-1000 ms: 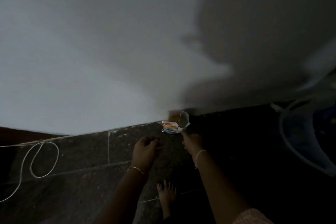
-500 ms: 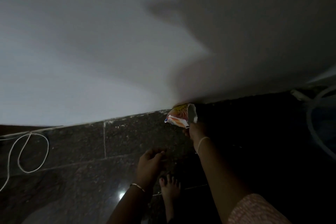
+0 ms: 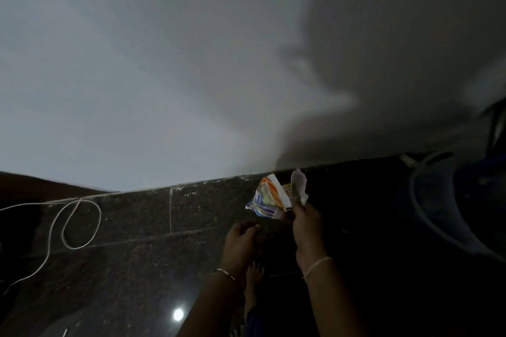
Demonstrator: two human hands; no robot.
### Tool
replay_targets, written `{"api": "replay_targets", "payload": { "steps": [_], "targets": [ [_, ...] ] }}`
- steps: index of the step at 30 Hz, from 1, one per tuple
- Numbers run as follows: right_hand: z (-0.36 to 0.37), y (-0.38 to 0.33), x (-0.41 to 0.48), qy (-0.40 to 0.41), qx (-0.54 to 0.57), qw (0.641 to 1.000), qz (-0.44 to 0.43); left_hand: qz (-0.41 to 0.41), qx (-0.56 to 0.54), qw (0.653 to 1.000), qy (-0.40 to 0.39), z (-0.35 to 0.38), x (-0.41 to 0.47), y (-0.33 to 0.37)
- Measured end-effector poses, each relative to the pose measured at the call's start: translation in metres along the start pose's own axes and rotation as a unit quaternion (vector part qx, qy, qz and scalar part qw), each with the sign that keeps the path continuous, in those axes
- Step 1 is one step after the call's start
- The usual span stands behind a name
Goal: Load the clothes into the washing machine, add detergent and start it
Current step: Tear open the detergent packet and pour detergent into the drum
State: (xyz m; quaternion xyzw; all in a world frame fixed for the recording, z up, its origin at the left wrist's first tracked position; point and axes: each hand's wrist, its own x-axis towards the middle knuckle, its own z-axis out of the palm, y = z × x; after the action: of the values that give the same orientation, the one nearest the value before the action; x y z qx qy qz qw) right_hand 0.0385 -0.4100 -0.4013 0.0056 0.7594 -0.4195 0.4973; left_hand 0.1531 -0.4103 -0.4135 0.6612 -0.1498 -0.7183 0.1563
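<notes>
My right hand (image 3: 308, 223) pinches a small colourful detergent sachet (image 3: 269, 197) with a torn white flap at its top, held up in front of the dark floor skirting. My left hand (image 3: 241, 241) is just below and left of the sachet, fingers loosely curled, holding nothing and not touching it. A dark blue rounded tub or machine part (image 3: 460, 205) shows at the right edge, dim and cut off. No clothes are visible.
A pale wall (image 3: 137, 76) fills the upper view above dark stone tiles (image 3: 131, 227). A white cord (image 3: 68, 227) loops on the floor at left. My bare foot (image 3: 253, 279) stands below my hands. A white hose end (image 3: 408, 159) lies near the tub.
The view swung back right, so the blue tub shows again. My right hand still holds the sachet, tilted more upright. My left hand rose closer to it.
</notes>
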Motion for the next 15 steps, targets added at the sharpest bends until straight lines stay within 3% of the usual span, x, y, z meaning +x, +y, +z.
{"api": "replay_targets", "payload": {
  "steps": [5, 10, 15],
  "targets": [
    [-0.021, -0.051, -0.115, -0.009, 0.057, 0.997, -0.057, -0.002, -0.114, 0.992, -0.046, 0.005, -0.078, -0.006],
    [-0.055, -0.109, -0.238, -0.037, 0.131, 0.983, -0.119, 0.021, -0.276, 0.945, -0.177, 0.012, -0.18, 0.01],
    [-0.094, -0.152, -0.341, -0.075, 0.152, 0.963, -0.207, 0.055, -0.313, 0.935, -0.158, 0.02, -0.246, 0.01]
  ]
}}
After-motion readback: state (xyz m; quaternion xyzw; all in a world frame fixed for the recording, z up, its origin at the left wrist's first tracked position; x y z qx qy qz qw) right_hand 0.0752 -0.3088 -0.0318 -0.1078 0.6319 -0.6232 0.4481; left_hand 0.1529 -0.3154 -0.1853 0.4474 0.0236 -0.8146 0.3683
